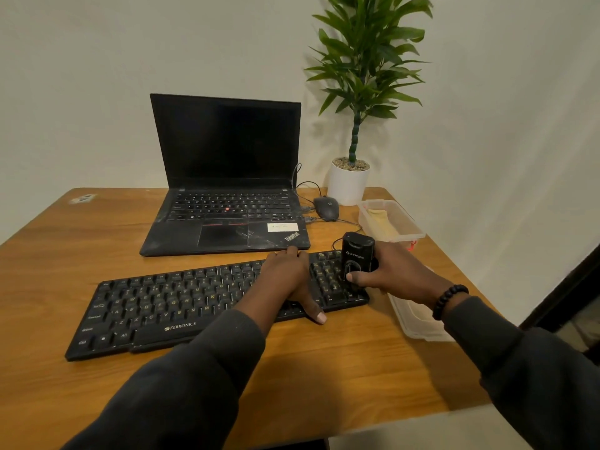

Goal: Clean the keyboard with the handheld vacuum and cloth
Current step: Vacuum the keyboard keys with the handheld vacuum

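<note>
**Right now: vacuum on the number pad, left hand steadying the board**

Your right hand [397,274] is wrapped around the vacuum [356,258], a small black upright unit, with your thumb pressed on its front face near the bottom. The vacuum stands on the right end of the keyboard [181,306], over the number-pad keys. A dark bead bracelet [449,300] sits on that wrist.

Your left hand [289,284] lies flat and unclenched across the keyboard just left of the vacuum, grasping nothing; its fingertips reach the far edge and its thumb hangs over the near edge onto the table [324,368]. The two hands are close but not touching.

The keyboard lies at a slant on the wooden table, its left end nearer you. Behind it sits an open laptop [224,177] with a dark screen, almost touching the keyboard's far edge. A mouse [326,207] rests to the laptop's right, with cables running beside it.

Farther right, a clear tub [389,222] holds something pale yellow that may be the cloth [383,219]; you cannot tell for sure. A clear lid [418,319] lies flat under your right wrist. A potted plant [352,164] stands in the far corner behind the mouse.
</note>
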